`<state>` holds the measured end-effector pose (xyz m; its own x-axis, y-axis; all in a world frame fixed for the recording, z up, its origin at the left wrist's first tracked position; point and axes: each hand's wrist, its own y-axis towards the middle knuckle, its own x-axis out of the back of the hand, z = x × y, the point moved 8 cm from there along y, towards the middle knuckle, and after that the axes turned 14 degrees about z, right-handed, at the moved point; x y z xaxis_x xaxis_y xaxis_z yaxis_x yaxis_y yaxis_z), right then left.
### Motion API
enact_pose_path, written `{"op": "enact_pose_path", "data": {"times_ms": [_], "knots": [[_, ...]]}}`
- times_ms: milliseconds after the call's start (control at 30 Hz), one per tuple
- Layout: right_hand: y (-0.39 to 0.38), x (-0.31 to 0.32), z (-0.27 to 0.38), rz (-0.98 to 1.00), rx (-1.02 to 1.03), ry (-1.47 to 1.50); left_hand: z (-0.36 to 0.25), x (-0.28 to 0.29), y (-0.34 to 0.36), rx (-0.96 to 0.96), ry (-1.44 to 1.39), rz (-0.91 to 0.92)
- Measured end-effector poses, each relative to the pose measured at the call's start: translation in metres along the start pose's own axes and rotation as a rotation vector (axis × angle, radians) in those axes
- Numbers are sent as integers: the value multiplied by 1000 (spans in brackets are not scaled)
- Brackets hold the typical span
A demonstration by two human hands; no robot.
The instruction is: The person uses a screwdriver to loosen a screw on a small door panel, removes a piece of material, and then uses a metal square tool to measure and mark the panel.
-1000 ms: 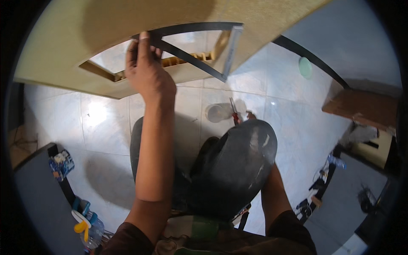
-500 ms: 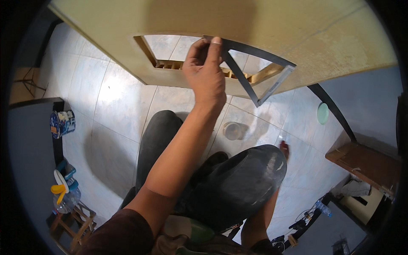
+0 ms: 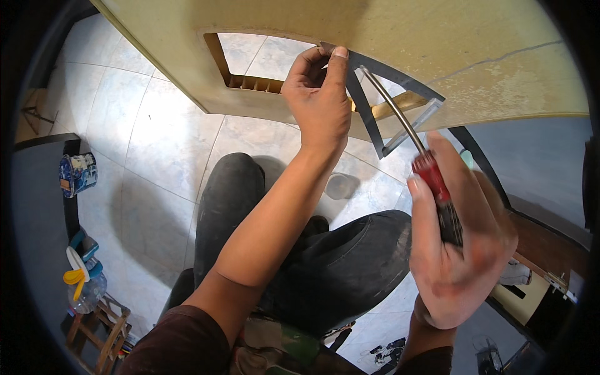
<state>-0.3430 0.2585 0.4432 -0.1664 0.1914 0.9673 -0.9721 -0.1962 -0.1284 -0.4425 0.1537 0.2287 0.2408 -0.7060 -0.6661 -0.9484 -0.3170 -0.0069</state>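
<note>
A dark grey frame of flat strips [image 3: 400, 76] stands at the right part of a rectangular cutout in a yellowish panel [image 3: 500, 69]. Its lower corner juts out toward me. My left hand [image 3: 320, 100] pinches the frame's upper strip between thumb and fingers, along the cutout's upper edge. From the right, my right hand [image 3: 465, 250], smeared by motion, grips a screwdriver [image 3: 400, 115] by its red and black handle. The metal shaft slants up and left across the frame's opening, its tip by the upper strip. Whether the tip touches anything, I cannot tell.
On the tiled floor [image 3: 162, 137] a clear round cup [image 3: 342, 185] stands beyond my knees. At the left are a paint-smeared bucket [image 3: 79, 174], a clear plastic bottle [image 3: 89, 292] and a wooden stool [image 3: 97, 331]. A green dish [image 3: 467, 158] is partly hidden behind my right hand.
My right hand has come up from low beside my knee into full view with the screwdriver. The left hand still pinches the frame; hand, frame and panel appear slightly shifted in view.
</note>
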Motion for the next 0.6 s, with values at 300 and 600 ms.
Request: {"op": "enact_pose_path", "data": {"times_ms": [300, 600], "knots": [[43, -2, 25, -26, 92, -108, 1, -3, -2, 13, -3, -12], [60, -12, 29, -3, 42, -89, 5, -1, -2, 18, -16, -14]]}}
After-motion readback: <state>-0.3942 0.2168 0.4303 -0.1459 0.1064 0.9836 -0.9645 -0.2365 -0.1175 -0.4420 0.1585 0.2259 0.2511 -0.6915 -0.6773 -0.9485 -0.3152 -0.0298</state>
